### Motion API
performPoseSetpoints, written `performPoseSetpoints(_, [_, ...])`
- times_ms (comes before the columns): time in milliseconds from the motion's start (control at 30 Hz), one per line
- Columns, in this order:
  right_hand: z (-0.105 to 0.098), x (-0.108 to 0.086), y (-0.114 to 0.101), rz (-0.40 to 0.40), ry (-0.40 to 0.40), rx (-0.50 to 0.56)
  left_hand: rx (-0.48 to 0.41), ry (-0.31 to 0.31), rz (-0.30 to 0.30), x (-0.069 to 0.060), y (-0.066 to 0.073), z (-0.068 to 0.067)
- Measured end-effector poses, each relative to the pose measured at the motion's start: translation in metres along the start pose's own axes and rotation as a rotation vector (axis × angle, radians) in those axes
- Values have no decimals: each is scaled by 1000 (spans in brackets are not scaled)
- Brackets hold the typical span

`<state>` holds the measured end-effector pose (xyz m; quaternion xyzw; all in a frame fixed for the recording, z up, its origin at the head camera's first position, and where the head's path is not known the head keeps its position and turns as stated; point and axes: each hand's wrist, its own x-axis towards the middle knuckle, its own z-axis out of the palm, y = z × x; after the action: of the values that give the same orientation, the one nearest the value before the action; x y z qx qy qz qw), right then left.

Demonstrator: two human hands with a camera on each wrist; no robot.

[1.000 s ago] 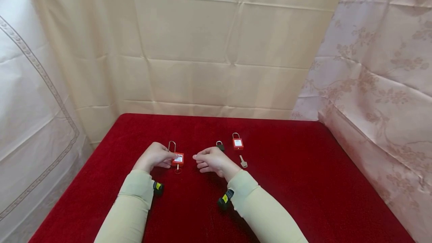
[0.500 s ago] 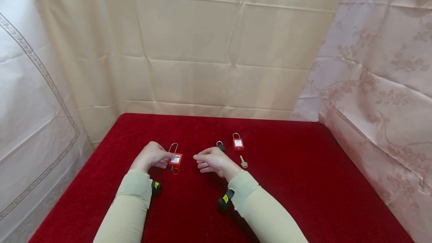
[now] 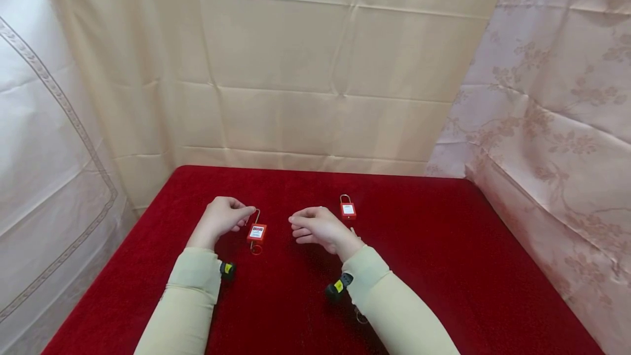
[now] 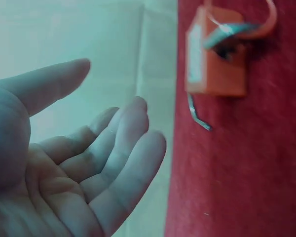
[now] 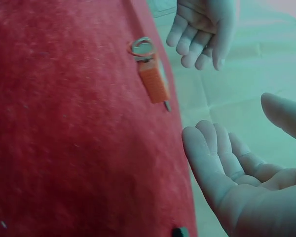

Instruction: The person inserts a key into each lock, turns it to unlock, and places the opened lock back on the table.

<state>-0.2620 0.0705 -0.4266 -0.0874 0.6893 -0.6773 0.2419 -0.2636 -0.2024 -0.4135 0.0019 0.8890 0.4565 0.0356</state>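
A red padlock [image 3: 257, 232] with a white label lies on the red cloth, its shackle pointing away. A key with a ring [image 4: 232, 33] sits in its bottom in the left wrist view. My left hand [image 3: 225, 217] is beside the shackle, thumb and fingers apart in its wrist view, holding nothing. My right hand [image 3: 320, 228] hovers to the right of this padlock, fingers relaxed and holding nothing. A second red padlock [image 3: 348, 210] lies beyond the right hand. That hand now hides the small dark padlock and most of a loose key [image 3: 353, 230].
A red cloth [image 3: 443, 245] covers the table. Beige curtain [image 3: 276, 70] hangs behind it, with patterned fabric [image 3: 567, 114] at right and white fabric [image 3: 49, 152] at left. A thin ring [image 3: 361, 318] shows by the right sleeve.
My left hand has let go of the padlock, drawing back and away toward its shackle. Slightly right and up, my right hand has shifted over the dark padlock.
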Motion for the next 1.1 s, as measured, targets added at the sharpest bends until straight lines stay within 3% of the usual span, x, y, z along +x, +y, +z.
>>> performPoseSetpoints(300, [-24,-19,-14,-87,29,70,-15,42,98,-5,19,-2])
performPoseSetpoints(667, [-53,-51,-25,-205,139,37,-85,123,178,-13,35,-3])
performPoseSetpoints(900, [-64,-68,-24,-262,198,-37,-111,71,218,-29,57,1])
performPoseSetpoints(1100, [-70,-74,-28,-295,234,-21,-81,58,237,-36,66,2])
